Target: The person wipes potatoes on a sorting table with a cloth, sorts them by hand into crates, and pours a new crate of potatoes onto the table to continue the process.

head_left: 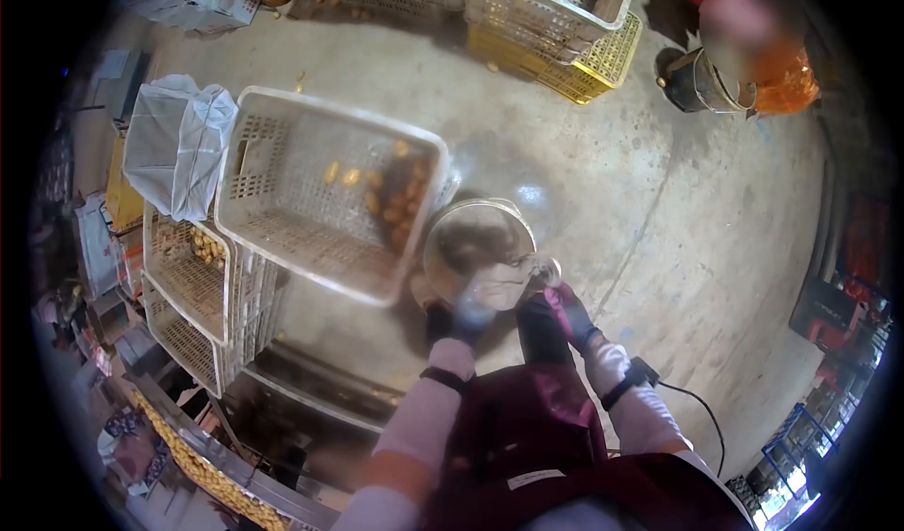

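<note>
A round bucket point(524, 218) with a pale rim stands in front of me, its inside dark and partly hidden. My left hand point(473, 313), in a bluish glove, is at the bucket's near side, its fingers smeared by motion. Beside it my right hand point(573, 311), gloved with purple showing, has its fingers closed at the near right rim. A pale blurred thing point(504, 284) lies between the hands over the bucket; its kind does not show. Left of the bucket is a large whitish plastic crate point(311, 258), with yellow-brown potato-like produce point(403, 201) heaped at its right end.
A white sack point(174, 145) and stacked crates point(193, 291) with more produce stand at the left. More crates point(556, 13), one yellow point(607, 60), stand at the back. At the far right a person point(753, 23) is beside a dark bucket point(697, 84). A black cable point(706, 407) hangs near my right arm.
</note>
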Motion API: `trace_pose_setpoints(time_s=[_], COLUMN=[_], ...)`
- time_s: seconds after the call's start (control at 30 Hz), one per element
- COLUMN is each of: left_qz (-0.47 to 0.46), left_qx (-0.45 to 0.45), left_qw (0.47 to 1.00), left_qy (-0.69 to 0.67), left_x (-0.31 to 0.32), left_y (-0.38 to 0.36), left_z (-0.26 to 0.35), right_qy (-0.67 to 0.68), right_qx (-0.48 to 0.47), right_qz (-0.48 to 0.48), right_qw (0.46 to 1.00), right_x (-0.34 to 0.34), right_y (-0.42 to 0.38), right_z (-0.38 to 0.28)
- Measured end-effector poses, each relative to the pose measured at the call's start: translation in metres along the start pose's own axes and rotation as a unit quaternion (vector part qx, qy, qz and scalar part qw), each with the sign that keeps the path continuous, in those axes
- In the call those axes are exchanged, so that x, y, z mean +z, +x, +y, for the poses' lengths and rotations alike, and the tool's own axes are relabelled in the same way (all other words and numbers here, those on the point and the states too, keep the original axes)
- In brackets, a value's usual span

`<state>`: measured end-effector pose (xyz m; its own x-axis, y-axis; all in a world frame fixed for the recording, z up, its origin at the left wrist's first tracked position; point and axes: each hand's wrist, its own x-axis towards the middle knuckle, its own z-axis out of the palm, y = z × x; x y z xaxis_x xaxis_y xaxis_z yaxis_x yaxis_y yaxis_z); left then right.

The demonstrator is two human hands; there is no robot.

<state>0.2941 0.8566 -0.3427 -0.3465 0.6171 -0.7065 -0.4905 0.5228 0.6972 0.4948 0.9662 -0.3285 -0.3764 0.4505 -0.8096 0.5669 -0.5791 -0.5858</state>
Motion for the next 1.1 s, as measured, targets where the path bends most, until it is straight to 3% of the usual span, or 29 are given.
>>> trace_pose_setpoints(time_s=[0.03, 0.1, 0.17, 0.2, 0.27, 0.4, 0.47, 0.57, 0.67, 0.73, 0.77, 0.83, 0.9, 0.93, 0.97, 1.03, 1.1], left_qz=[0.018, 0.047, -0.014, -0.028, -0.043, -0.048, -0.057, -0.104, -0.072, -0.047, -0.028, 0.019, 0.073, 0.097, 0.124, 0.108, 0.005], left_qx=[0.044, 0.072, -0.010, -0.006, 0.042, 0.201, 0.240, 0.194, 0.112, 0.129, 0.120, 0.091, 0.045, 0.020, -0.003, -0.040, -0.023], left_qw=[0.986, 0.877, 0.937, 0.946, 0.948, 0.913, 0.900, 0.958, 0.973, 0.989, 0.992, 0.991, 0.981, 0.972, 0.959, 0.978, 0.993], left_qy=[0.159, 0.472, 0.350, 0.324, 0.311, 0.353, 0.358, 0.182, 0.189, 0.054, 0.000, -0.094, -0.175, -0.214, -0.254, -0.173, 0.112], left_x=[-0.001, -0.010, 0.016, 0.023, 0.030, 0.022, 0.016, 0.001, -0.013, -0.027, -0.029, -0.031, -0.028, -0.028, -0.028, -0.039, -0.057], left_y=[-0.001, 0.002, -0.022, -0.031, -0.049, -0.080, -0.084, -0.082, -0.078, -0.066, -0.055, -0.032, -0.004, 0.007, 0.017, 0.044, 0.077], left_z=[-0.004, -0.015, 0.063, 0.086, 0.115, 0.116, 0.098, 0.024, 0.005, 0.008, 0.010, 0.013, 0.011, 0.002, -0.007, -0.051, -0.120], right_qy=[0.130, 0.380, 0.516, 0.576, 0.475, 0.329, 0.318, 0.397, 0.512, 0.496, 0.452, 0.207, -0.071, -0.226, -0.128, 0.040, 0.146], right_qx=[0.071, 0.210, 0.188, 0.172, 0.160, 0.079, 0.061, 0.074, 0.102, 0.082, 0.051, -0.098, -0.219, -0.266, -0.213, -0.122, -0.075], right_qz=[-0.010, -0.028, -0.150, -0.209, -0.156, -0.086, -0.083, -0.110, -0.153, -0.167, -0.172, -0.163, -0.115, -0.093, -0.095, -0.091, -0.073], right_qw=[0.989, 0.900, 0.822, 0.772, 0.851, 0.937, 0.943, 0.908, 0.839, 0.848, 0.874, 0.960, 0.966, 0.932, 0.964, 0.988, 0.984], right_x=[0.003, 0.019, 0.034, 0.041, 0.050, 0.066, 0.070, 0.074, 0.067, 0.061, 0.058, 0.054, 0.045, 0.040, 0.042, 0.046, 0.049], right_y=[0.006, 0.016, 0.030, 0.038, 0.033, 0.054, 0.059, 0.061, 0.060, 0.060, 0.061, 0.057, 0.053, 0.053, 0.057, 0.072, 0.076], right_z=[-0.008, -0.021, -0.022, -0.026, -0.062, -0.054, -0.041, -0.014, 0.016, 0.029, 0.033, 0.036, 0.031, 0.033, 0.036, 0.055, 0.053])
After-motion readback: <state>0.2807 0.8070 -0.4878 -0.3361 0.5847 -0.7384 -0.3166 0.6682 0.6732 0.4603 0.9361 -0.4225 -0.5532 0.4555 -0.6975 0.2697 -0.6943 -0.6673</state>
